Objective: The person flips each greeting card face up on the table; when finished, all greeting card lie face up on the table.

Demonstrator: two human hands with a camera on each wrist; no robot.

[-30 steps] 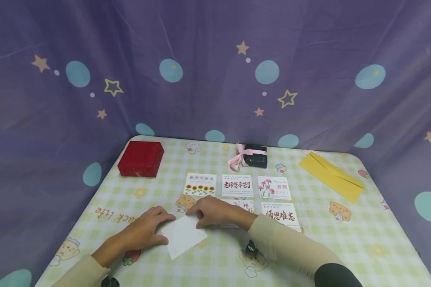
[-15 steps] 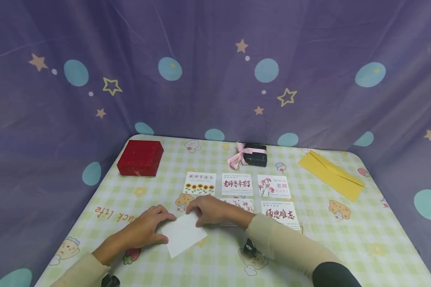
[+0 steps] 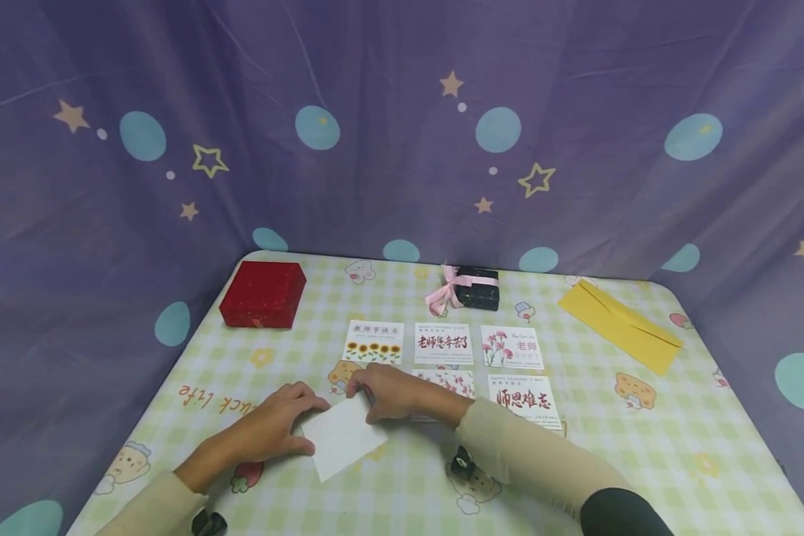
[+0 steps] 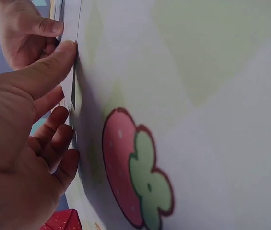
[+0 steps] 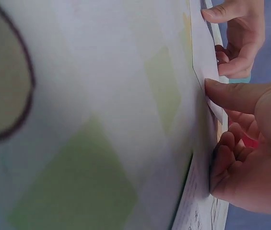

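Observation:
A white sheet of paper (image 3: 345,438), blank on its upper face, lies at a slant near the front middle of the table. My left hand (image 3: 272,423) holds its left edge, thumb toward me and index finger at the far left corner. My right hand (image 3: 390,392) pinches the opposite far corner between thumb and curled index finger. In the left wrist view the left thumb (image 4: 53,67) meets the paper's edge, the other fingers bent behind it. The right wrist view has the right thumb (image 5: 231,96) on the paper's edge. Both hands hide parts of its border.
Printed cards lie in two rows, including a sunflower card (image 3: 374,342), a carnation card (image 3: 512,347) and a red-lettered card (image 3: 525,402) partly under the right sleeve. Behind are a red box (image 3: 261,294), a black box with pink ribbon (image 3: 477,289) and a yellow envelope (image 3: 619,326).
The right hand's index finger has drawn in slightly at the paper's far corner. The left hand and the paper stay nearly where they were.

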